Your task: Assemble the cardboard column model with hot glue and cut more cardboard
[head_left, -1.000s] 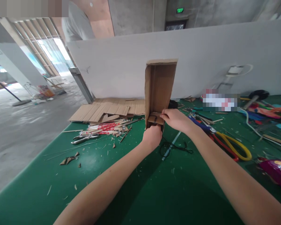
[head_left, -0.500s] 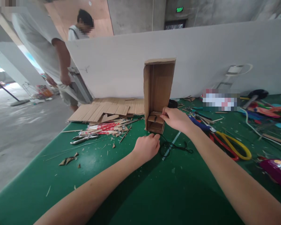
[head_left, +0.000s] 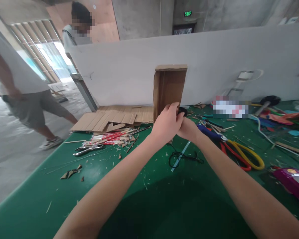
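Note:
A tall, narrow cardboard box (head_left: 173,83) stands upright with its open side facing me. Across its lower part lies my left hand (head_left: 165,124), fingers curled toward the box's right edge. What those fingers hold, if anything, is hidden. My right hand (head_left: 188,129) meets it at the box's right side, with its fingertips covered by the left hand. The small shelf inside the box is out of sight behind my hands. On the green table just below them lies a thin black cord (head_left: 185,157), looped over a pale strip (head_left: 176,162).
Flat cardboard sheets (head_left: 97,119), thin sticks (head_left: 112,136) and metal pliers (head_left: 88,150) lie to the left. Cutters with red and yellow handles (head_left: 249,157) and a purple tool (head_left: 289,179) lie right. A white panel (head_left: 124,73) rises behind. One person (head_left: 27,89) walks at left; another (head_left: 77,30) stands beyond the panel.
My left hand has risen from the table beside the cord to the box's lower part, meeting my right hand. The person at left has moved farther left.

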`<state>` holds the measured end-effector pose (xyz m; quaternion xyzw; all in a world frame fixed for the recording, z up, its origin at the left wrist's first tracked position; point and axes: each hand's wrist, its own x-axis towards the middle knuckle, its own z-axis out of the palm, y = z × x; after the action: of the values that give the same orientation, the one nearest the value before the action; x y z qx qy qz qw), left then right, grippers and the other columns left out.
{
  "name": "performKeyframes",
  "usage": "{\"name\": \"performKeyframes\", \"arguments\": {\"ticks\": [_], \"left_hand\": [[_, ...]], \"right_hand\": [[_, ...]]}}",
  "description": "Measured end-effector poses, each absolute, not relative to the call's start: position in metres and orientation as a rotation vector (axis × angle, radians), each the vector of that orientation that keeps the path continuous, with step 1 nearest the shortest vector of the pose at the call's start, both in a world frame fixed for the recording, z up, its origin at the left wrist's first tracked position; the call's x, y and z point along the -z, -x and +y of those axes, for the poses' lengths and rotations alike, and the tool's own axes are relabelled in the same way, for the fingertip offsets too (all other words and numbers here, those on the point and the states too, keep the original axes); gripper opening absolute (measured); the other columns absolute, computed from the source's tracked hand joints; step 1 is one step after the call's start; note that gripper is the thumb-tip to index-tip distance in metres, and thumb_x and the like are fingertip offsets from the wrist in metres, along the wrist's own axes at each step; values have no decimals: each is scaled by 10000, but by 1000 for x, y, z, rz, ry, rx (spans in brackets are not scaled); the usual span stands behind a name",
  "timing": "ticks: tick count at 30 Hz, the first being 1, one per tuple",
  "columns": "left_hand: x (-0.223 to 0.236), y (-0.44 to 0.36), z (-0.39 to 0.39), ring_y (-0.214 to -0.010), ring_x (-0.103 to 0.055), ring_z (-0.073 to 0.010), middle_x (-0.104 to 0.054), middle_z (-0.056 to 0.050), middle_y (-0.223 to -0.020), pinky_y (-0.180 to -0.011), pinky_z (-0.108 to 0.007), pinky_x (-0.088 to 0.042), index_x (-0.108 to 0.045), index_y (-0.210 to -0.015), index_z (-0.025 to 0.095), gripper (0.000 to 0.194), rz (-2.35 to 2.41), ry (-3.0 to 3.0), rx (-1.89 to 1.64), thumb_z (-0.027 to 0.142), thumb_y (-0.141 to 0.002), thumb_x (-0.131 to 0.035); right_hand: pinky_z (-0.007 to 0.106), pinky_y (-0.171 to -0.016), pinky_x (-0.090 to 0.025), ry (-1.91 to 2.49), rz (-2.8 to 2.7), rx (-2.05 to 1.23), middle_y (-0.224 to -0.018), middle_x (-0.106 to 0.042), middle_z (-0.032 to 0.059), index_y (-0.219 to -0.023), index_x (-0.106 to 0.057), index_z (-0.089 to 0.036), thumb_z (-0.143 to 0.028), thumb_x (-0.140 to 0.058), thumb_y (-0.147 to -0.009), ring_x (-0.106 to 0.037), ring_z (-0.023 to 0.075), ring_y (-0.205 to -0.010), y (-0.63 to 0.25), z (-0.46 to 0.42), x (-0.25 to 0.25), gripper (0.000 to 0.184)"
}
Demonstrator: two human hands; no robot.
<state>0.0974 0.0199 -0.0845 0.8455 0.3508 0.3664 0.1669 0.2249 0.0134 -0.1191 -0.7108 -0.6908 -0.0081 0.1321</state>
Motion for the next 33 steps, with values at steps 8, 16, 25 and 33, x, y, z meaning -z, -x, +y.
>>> {"name": "performKeyframes", "arguments": {"ticks": [8,16,25,33], "left_hand": [[74,-108,41,-820,-600,-159,-696,-42,-915,-763,-284,-458,-618,-837,191,199,1001,-2437,-1145,230,-921,-443],[76,-106,44,-713,-577,-153,-680,-32,-801,-682,-280,-425,-632,-783,192,222,995,-2448,-1161,241,-907,-455],[85,-109,44,-796,-599,-157,-695,-49,-888,-731,-278,-460,-625,-817,182,199,954,-2463,-1210,197,-915,-452],[109,-111,50,-859,-656,-130,-723,-18,-926,-803,-246,-490,-642,-918,196,114,867,-2281,-1227,184,-889,-532]], "right_hand": [[323,-680,-430,2065,-2010,44,-1023,-705,148,-1082,-628,-170,-334,-353,-944,-663,272,-898,-227,21,123,349],[328,-680,-422,2043,-2048,-29,-994,-705,135,-1033,-636,-178,-334,-393,-919,-662,265,-873,-229,25,124,311],[288,-639,-405,1963,-1999,-58,-910,-708,119,-940,-643,-162,-298,-448,-890,-654,240,-825,-233,23,121,244],[294,-593,-377,1932,-1993,-48,-877,-713,167,-925,-653,-114,-262,-458,-873,-657,253,-770,-237,18,117,250]]}}
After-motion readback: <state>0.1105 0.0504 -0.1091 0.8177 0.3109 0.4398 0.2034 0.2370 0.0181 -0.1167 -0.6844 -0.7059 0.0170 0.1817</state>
